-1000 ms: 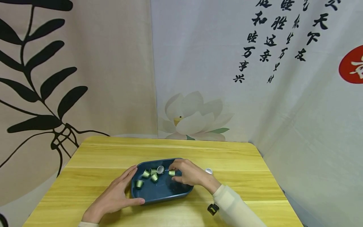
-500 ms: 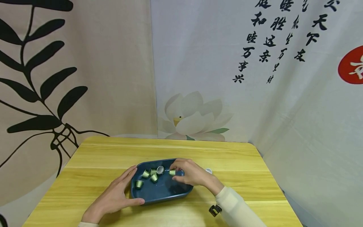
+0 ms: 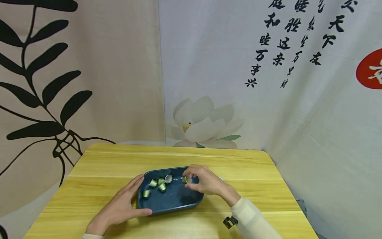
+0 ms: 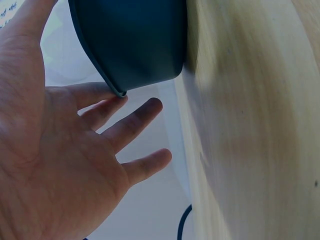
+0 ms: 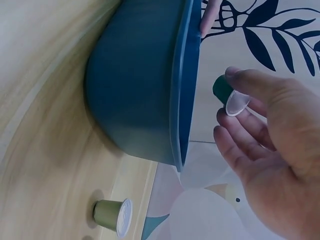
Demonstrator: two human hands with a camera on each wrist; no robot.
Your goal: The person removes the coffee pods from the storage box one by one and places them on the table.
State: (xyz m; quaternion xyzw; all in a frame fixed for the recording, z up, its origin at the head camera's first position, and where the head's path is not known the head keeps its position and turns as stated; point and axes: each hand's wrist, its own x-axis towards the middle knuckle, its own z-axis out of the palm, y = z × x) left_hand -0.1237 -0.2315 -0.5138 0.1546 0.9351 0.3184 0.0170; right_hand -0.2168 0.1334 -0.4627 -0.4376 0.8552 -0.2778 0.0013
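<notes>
My right hand [image 3: 206, 181] pinches a small green coffee capsule [image 3: 186, 179] between thumb and fingers, over the right part of a dark blue tray [image 3: 170, 204]. In the right wrist view this capsule [image 5: 223, 90] appears above the tray's rim, its pale lid toward the palm. Several more green capsules [image 3: 162, 187] lie in the tray's left half, one showing its round silvery lid [image 3: 168, 179]. Stretched along the tray's left end, my left hand [image 3: 122, 205] touches the rim with thumb and fingertips. The left wrist view shows its fingers [image 4: 132, 125] spread and mostly straight.
Another capsule [image 5: 107, 214] stands on the wooden table [image 3: 244, 186] beyond the tray's right end, almost wholly hidden by my right hand in the head view. A printed cloth backdrop [image 3: 125, 83] hangs behind the table. A black strap piece [image 3: 230, 222] sticks out at the right sleeve.
My right hand has risen slightly and shifted right with the capsule, which has turned so its end faces more toward the head camera. The left hand and tray have stayed put.
</notes>
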